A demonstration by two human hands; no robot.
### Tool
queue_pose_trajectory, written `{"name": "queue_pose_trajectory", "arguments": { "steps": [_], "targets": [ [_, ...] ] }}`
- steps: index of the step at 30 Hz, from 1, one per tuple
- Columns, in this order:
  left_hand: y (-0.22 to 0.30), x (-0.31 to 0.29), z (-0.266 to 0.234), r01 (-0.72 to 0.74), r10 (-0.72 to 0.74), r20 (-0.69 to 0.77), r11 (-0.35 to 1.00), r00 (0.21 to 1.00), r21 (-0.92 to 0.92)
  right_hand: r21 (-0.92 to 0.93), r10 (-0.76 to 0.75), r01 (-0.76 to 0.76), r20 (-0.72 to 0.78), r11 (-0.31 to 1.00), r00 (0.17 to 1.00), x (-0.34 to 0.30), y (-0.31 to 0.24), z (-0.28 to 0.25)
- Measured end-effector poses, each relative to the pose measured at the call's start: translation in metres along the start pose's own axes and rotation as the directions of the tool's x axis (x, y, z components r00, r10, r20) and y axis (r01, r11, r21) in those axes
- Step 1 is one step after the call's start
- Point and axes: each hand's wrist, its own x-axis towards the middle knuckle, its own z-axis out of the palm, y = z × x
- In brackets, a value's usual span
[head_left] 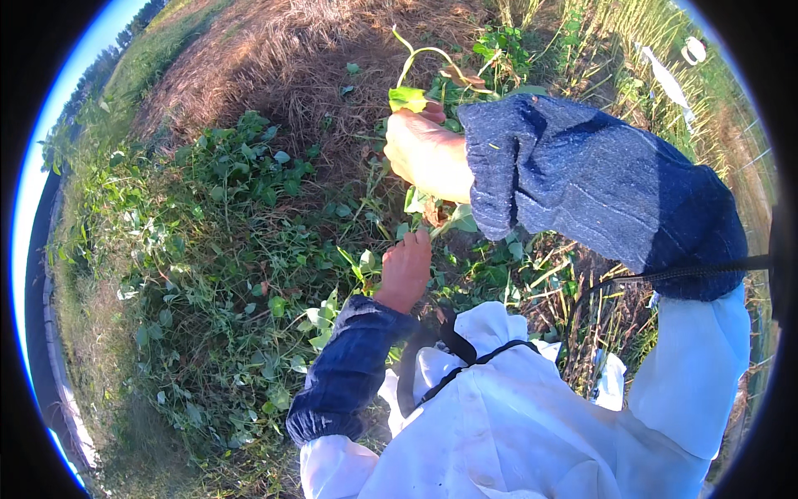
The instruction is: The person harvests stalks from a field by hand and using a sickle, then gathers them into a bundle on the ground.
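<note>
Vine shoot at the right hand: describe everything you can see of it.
The vine shoot is slender, pale green and sunlit, rising beyond the right hand and seeming to fork: a short tip curls upward, while a longer part arches rightward and down near a brown, dry-looking leaf. A bright yellow-green leaf sits low on it, beside the hand. The hand appears closed around its lower part, which is hidden.

Outdoor field, bright sun, sharp shadows. Low green undergrowth (208, 333) fills left and centre; dry brown grass (274, 66) lies matted at the top, green grass strip (179, 54) beyond. Yellowish stalks (611, 37) upper right, with a white strip (665, 79) among them. Far left: dark trees (137, 27), pale blue sky (86, 60), greyish band (65, 382) at the rim, unclear.
</note>
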Motion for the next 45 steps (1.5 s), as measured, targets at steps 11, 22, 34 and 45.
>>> {"name": "queue_pose_trajectory", "arguments": {
  "steps": [11,22,34,45],
  "targets": [
    [-0.021,-0.044,-0.019,0.150,-0.154,0.013,0.937,0.988,-0.317,0.663,-0.440,-0.484,0.745,0.570,0.502,-0.024,0.000,0.084],
    [-0.139,-0.027,-0.028,0.231,-0.307,0.013,0.689,0.952,-0.687,0.740,-0.329,-0.056,-0.229,-0.670,0.916,-0.038,-0.024,-0.070],
    [-0.100,-0.034,-0.075,0.308,-0.302,0.141,0.627,0.943,-0.716,-0.604,-0.112,0.244,0.490,-0.758,0.865,0.005,-0.199,0.000],
    [-0.103,-0.048,-0.041,0.161,-0.557,-0.350,0.672,0.753,-0.723,0.326,0.436,0.292,0.616,-0.899,0.656,0.036,-0.088,-0.045]
  ]
}}
